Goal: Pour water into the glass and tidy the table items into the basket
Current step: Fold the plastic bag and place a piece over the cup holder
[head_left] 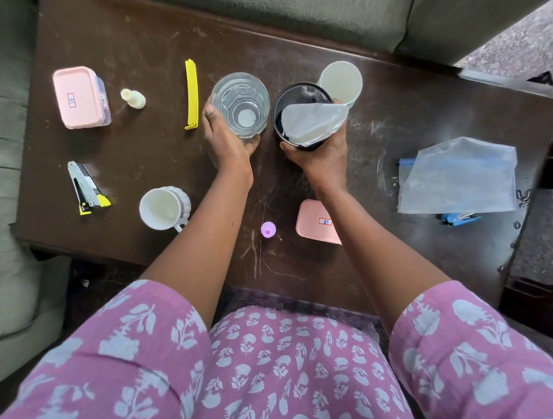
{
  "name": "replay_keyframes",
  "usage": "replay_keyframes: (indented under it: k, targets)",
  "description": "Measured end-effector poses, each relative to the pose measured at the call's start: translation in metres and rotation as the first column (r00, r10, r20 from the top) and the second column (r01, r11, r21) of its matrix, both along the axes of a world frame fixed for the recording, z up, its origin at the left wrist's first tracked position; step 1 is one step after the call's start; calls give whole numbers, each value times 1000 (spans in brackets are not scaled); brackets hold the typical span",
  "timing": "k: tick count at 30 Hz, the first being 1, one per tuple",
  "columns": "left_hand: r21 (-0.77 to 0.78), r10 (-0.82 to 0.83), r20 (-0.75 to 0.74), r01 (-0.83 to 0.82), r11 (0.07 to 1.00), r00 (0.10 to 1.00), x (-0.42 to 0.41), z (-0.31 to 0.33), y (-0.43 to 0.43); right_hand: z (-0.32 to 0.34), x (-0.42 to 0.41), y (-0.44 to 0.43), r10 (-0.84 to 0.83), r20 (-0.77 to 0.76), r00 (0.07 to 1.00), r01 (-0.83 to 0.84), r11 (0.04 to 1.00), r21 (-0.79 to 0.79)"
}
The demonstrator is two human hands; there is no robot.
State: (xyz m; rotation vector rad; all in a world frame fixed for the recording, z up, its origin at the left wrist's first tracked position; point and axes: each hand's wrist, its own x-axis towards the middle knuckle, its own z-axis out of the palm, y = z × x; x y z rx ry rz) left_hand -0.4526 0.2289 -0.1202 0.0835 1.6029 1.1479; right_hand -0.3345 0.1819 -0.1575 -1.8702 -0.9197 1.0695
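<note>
Big dark table (393, 99) with stuff scattered all over it. The biggest loose item is the clear zip bag (457, 178) out on the right, well apart from the action.

Mid-table, the black mesh basket (297, 98) has the right hand (322, 157) wrapped round its near side. A floppy translucent white piece (315, 122) sticks out of it and covers most of the mouth. Just beside it on the left is the glass (240, 105), which looks like it has water in it already. The left hand (226, 142) has its fingers curled round the base.

None of the smaller things are in the basket yet: the pink box (78, 97), white mug (161, 208), pink lid (314, 222), yellow clip (190, 93) and tiny purple cap (268, 229).

My worry is that the glass and basket sit almost rim to rim. If either hand shifts carelessly, the basket bumps the glass and water goes all over the table. The white piece could also block anything dropped in, and the pink box looks too wide to fit.
</note>
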Motion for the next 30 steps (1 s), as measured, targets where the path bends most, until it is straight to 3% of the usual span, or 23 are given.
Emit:
replay_keyframes:
  k: [11, 16, 20, 23, 27, 29, 30]
  targets:
    - [-23, 16, -81, -18, 1000, 997, -4, 4, -14, 7, 21, -14, 172, 101, 980, -164, 983, -78]
    - [-37, 113, -243, -126, 991, 963, -8, 6, -35, 15, 44, -10, 62, 426, 902, -84, 996, 34]
    - [-8, 127, -411, -143, 990, 902, -8, 7, -52, 17, 58, 10, 232, 493, 839, -217, 972, -88]
    - [11, 84, -624, -98, 995, 777, -14, 8, -64, 15, 62, 20, 356, 499, 790, -314, 934, -169]
    - [52, 83, -867, -77, 996, 492, -25, 7, -85, 13, 63, 25, 373, 541, 754, -357, 924, -139]
    - [-56, 29, -912, -194, 979, 408, -32, 2, -95, 12, 64, 24, 358, 566, 743, -362, 926, -110]
    - [-133, -13, -910, -262, 956, 415, -35, -1, -99, 12, 64, 22, 343, 569, 747, -349, 931, -104]
